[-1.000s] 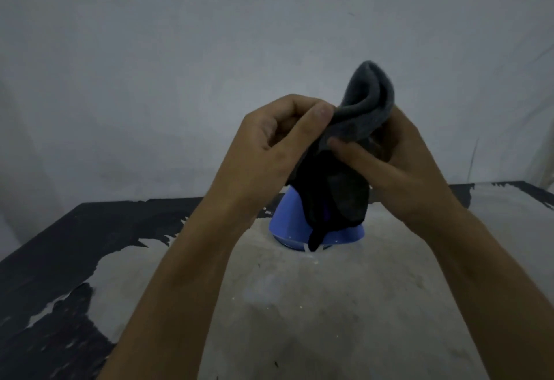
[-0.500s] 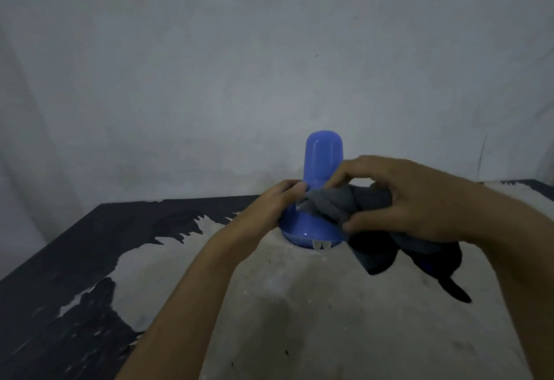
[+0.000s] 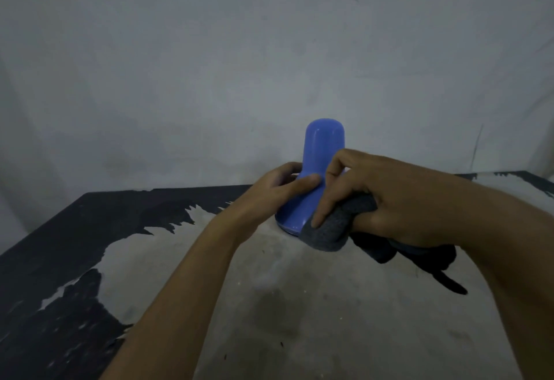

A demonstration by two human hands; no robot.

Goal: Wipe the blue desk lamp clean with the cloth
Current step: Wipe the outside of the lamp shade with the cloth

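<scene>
- While the left hand (image 3: 281,188) grips the lamp (image 3: 317,176) at its neck, thumb across the front, the right hand (image 3: 386,197) is clenched on the cloth (image 3: 328,234) and presses a bunched fold against the flared base at 5 o'clock.
- The lamp stands upright on the table (image 3: 269,304), toward the far edge at 12 o'clock from the wearer.
- Risk: the lamp looks tall, smooth and narrow above its base, so a hard sideways wipe could tip or slide it if the left grip loosens.
- Risk: the loose tail of cloth trails on the table at 4 o'clock and may drag up grit from the flaking surface, smearing rather than cleaning.
- Hidden: the base's right side and back sit behind the cloth and hand.
- Dim light makes any dirt on the lamp impossible to judge.
</scene>
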